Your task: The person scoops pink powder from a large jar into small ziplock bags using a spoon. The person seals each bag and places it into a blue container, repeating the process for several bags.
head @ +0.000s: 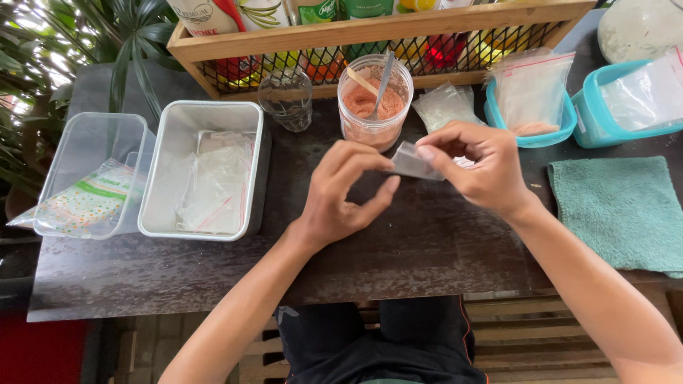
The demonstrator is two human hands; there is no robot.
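A dark wooden table (427, 249) sits outdoors, with green leaves crowding in at ten o'clock and a wooden rack (370, 32) of bottles along the far edge at twelve. At the centre, the left hand (345, 192) and the right hand (473, 167) both pinch a small clear plastic bag (413, 162) between thumb and fingertips, holding it up off the table; whether anything is inside it I cannot make out. Just beyond the bag, at twelve o'clock, stands a clear jar of orange powder (375, 107) with a spoon and a wooden stick in it, and an empty glass (286, 99) sits beside that at eleven. At nine o'clock lies a metal tray (163, 171) holding more flat bags, with a clear plastic tub (85, 142) just beside it. At two o'clock are two teal containers (594, 117) stuffed with bags, and a teal cloth (619, 206) lies at three.
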